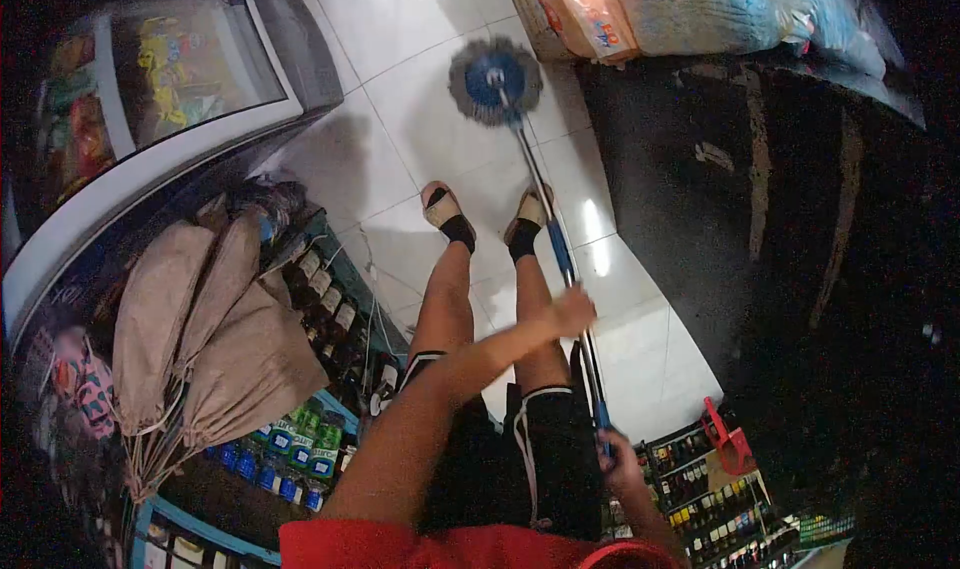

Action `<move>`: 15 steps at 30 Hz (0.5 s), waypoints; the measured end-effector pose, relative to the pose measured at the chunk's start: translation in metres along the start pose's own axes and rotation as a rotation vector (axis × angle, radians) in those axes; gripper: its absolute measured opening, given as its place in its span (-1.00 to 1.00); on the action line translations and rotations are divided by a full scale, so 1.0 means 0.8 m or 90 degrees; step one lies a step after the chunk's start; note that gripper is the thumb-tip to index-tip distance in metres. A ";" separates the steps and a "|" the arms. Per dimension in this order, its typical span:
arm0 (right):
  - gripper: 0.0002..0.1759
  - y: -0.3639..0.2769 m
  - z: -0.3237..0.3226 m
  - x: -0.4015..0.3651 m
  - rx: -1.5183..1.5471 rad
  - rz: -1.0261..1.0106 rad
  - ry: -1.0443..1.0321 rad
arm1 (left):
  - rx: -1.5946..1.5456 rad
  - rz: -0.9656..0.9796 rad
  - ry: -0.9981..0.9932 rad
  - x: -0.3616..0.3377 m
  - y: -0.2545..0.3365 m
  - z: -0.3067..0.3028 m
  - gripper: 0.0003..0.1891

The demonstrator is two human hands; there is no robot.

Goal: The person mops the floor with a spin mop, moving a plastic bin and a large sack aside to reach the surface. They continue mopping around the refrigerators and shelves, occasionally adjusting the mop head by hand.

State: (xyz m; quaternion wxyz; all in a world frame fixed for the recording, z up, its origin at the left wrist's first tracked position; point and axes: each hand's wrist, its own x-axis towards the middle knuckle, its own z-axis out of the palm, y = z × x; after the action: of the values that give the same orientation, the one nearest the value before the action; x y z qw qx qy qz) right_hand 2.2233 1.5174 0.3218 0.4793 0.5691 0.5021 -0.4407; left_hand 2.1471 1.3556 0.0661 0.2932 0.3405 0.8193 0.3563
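A round spin mop [555, 231] with a grey fringe, a blue disc and a steel pole with blue sleeves slants across the middle of the view. Its head rests on the white tiled floor [390, 44], beyond my feet. My left hand [572, 311] reaches across my body, fingers wrapped around the pole about halfway along. Lower down, my right hand [620, 459] is closed around the blue grip near the pole's end. Both hands are in front of my legs, and the pole passes just right of my right foot.
A glass-topped freezer [150, 79] stands at the left. Below it, brown cloth bags [250, 369] hang by a blue-edged shelf of bottles. Plastic-wrapped packs [690, 14] lie at the upper right, above a dark counter [680, 199]. A bottle rack [705, 499] stands at the lower right.
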 end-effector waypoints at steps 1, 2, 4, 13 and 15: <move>-0.88 -0.023 0.020 0.031 0.051 0.028 -0.044 | 0.027 -0.066 -0.047 0.006 -0.035 -0.032 -0.90; -0.90 -0.051 0.045 0.059 0.101 0.060 -0.086 | 0.172 -0.124 0.090 0.003 -0.072 -0.037 -0.91; -0.91 -0.113 0.119 0.102 0.078 -0.048 -0.155 | 0.292 -0.170 0.138 0.013 -0.170 -0.090 -0.88; -0.75 -0.226 0.250 0.146 0.146 -0.210 -0.361 | 0.457 -0.446 -0.007 0.004 -0.281 -0.253 -0.67; -0.72 -0.166 0.187 0.164 0.129 -0.199 -0.240 | 0.351 -0.392 -0.058 0.019 -0.244 -0.178 -0.72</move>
State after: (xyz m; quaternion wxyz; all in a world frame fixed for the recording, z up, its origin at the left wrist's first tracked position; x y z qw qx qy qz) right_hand 2.1024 1.3939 0.1564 0.4309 0.4379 0.4392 -0.6555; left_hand 1.9670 1.2123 -0.0087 0.3201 0.1607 0.9337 0.0033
